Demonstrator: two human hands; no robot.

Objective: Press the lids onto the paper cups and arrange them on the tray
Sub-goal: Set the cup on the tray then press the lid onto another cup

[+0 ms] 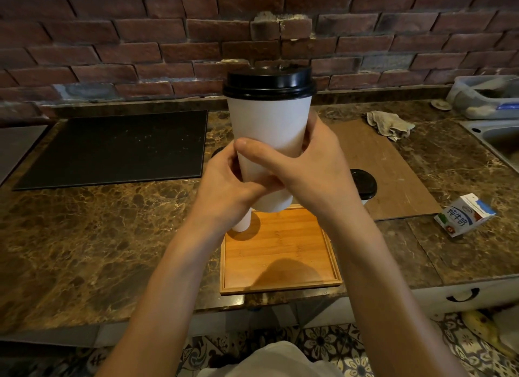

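A white paper cup point(268, 123) with a black lid point(269, 81) on it is held up in the air above the wooden tray point(280, 253). My left hand point(227, 185) and my right hand point(311, 168) both grip its lower half, thumbs across the front. A second white cup point(243, 222) stands on the tray's far left corner, mostly hidden behind my left wrist. A third cup with a black lid point(363, 184) stands to the right of my right hand, beyond the tray.
The tray lies on a brown marble counter point(98, 236) by a brick wall. A black mat point(118, 146) is at the left; a brown board point(387, 174), a rag point(389, 125), a milk carton point(463, 215) and a sink point(497, 135) are at the right.
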